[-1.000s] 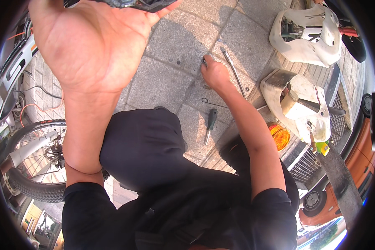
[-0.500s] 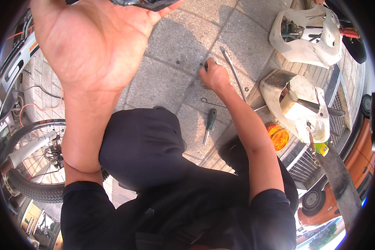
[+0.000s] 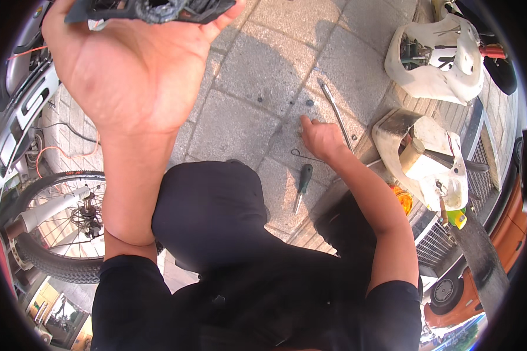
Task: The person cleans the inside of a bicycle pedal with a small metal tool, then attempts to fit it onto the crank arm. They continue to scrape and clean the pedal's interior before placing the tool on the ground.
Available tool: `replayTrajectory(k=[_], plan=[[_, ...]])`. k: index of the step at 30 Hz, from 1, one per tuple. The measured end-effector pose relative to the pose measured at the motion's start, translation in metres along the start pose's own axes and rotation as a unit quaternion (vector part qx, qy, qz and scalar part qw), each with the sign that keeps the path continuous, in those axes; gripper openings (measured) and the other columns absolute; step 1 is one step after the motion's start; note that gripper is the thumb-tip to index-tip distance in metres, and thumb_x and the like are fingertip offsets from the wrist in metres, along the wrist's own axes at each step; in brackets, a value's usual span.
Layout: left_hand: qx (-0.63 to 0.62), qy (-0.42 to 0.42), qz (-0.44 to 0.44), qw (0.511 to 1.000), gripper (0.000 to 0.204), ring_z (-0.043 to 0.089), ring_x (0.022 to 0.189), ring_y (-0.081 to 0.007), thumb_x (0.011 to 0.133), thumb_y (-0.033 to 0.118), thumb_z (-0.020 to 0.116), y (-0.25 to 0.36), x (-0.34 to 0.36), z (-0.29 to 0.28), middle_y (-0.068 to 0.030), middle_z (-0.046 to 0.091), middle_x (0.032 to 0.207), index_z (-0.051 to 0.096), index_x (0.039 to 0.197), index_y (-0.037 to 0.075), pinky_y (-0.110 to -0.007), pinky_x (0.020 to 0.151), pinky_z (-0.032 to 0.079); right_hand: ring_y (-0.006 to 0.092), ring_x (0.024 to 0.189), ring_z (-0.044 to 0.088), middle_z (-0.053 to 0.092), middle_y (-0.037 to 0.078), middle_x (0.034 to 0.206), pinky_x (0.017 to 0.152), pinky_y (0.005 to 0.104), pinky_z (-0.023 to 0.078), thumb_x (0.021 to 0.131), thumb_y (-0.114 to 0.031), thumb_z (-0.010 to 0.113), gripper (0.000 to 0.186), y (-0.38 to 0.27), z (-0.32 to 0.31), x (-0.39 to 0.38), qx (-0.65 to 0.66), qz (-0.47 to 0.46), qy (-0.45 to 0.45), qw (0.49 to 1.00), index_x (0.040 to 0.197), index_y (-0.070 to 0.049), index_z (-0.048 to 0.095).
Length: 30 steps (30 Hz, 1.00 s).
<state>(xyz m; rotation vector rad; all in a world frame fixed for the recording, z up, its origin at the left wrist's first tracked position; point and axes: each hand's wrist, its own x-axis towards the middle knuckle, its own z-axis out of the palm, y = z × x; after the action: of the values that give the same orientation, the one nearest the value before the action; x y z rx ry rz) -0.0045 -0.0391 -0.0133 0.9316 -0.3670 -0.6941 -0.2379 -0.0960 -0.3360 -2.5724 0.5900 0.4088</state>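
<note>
My left hand point(image 3: 137, 76) is raised at the upper left, palm up, its fingers closed around a black, grease-smeared plastic part point(image 3: 175, 8). The top edge of the picture cuts that part off. Low over the paving is my right hand point(image 3: 323, 139), its fingers curled and their tips mostly hidden. Whether they pinch something small does not show. Just beyond its fingers lies a small dark round piece point(image 3: 310, 103). A long metal bar tool point(image 3: 335, 111) lies to its right. Closer to my body are a thin rod with a looped end point(image 3: 304, 155) and a dark-handled screwdriver point(image 3: 303, 187).
Two dirty cut-open white plastic containers point(image 3: 433, 61) stand at the right, the nearer point(image 3: 401, 131) holding a wooden-handled tool. Next to it are an orange tub point(image 3: 402, 200) and a metal grate point(image 3: 433, 240). A bicycle wheel point(image 3: 58, 263) stands at the left.
My right hand has drawn back from the small dark piece, which now lies uncovered on the paving. The black part in my left hand shows more fully as the view shifts.
</note>
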Motion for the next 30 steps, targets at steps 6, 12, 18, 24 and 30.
replayTrajectory(k=[6, 12, 18, 24, 30], plan=[[-0.134, -0.040, -0.112, 0.984, 0.048, 0.067, 0.091, -0.0259, 0.098, 0.056, 0.061, 0.002, 0.000, -0.007, -0.0077, 0.065, 0.096, 0.063, 0.104, 0.009, -0.045, 0.089, 0.054, 0.0460, 0.073, 0.069, 0.069, 0.024, 0.074, 0.070, 0.0551, 0.055, 0.101, -0.027, 0.061, 0.028, -0.022, -0.050, 0.016, 0.147, -0.025, 0.123, 0.981, 0.090, -0.001, 0.064], [-0.073, -0.078, -0.240, 0.965, 0.041, 0.055, 0.076, -0.0103, 0.097, 0.052, 0.064, -0.060, -0.006, 0.024, 0.0024, 0.058, 0.086, 0.059, 0.096, 0.012, -0.035, 0.073, 0.051, 0.0448, 0.096, 0.066, 0.067, 0.027, 0.103, 0.084, 0.0516, 0.054, 0.099, -0.016, 0.063, 0.019, 0.017, -0.123, 0.013, 0.054, -0.155, 0.246, 0.955, 0.111, -0.001, 0.066], [-0.016, -0.135, -0.243, 0.960, 0.071, 0.056, 0.092, -0.0137, 0.093, 0.062, 0.065, -0.067, -0.020, 0.040, -0.0091, 0.058, 0.097, 0.054, 0.116, -0.005, -0.030, 0.080, 0.050, 0.0323, 0.098, 0.066, 0.066, 0.019, 0.110, 0.088, 0.0430, 0.053, 0.088, -0.002, 0.070, 0.038, 0.056, -0.230, -0.059, 0.106, -0.016, 0.128, 0.986, 0.125, 0.001, 0.062], [-0.057, -0.065, -0.245, 0.966, 0.076, 0.060, 0.107, -0.0186, 0.092, 0.050, 0.071, -0.057, -0.022, 0.059, -0.0200, 0.059, 0.117, 0.040, 0.132, -0.008, -0.037, 0.089, 0.054, 0.0135, 0.092, 0.061, 0.071, 0.007, 0.108, 0.081, 0.0276, 0.048, 0.104, -0.019, 0.060, 0.039, -0.017, -0.317, -0.105, 0.309, 0.017, 0.218, 0.926, 0.135, 0.005, 0.060], [-0.072, -0.035, -0.190, 0.979, 0.083, 0.058, 0.114, -0.0220, 0.093, 0.047, 0.071, -0.060, -0.022, 0.065, -0.0193, 0.059, 0.123, 0.030, 0.141, -0.008, -0.038, 0.101, 0.049, 0.0204, 0.100, 0.058, 0.063, 0.011, 0.122, 0.085, 0.0323, 0.049, 0.093, -0.032, 0.078, 0.064, -0.065, -0.328, -0.107, 0.133, -0.091, 0.309, 0.937, 0.141, 0.005, 0.057]])
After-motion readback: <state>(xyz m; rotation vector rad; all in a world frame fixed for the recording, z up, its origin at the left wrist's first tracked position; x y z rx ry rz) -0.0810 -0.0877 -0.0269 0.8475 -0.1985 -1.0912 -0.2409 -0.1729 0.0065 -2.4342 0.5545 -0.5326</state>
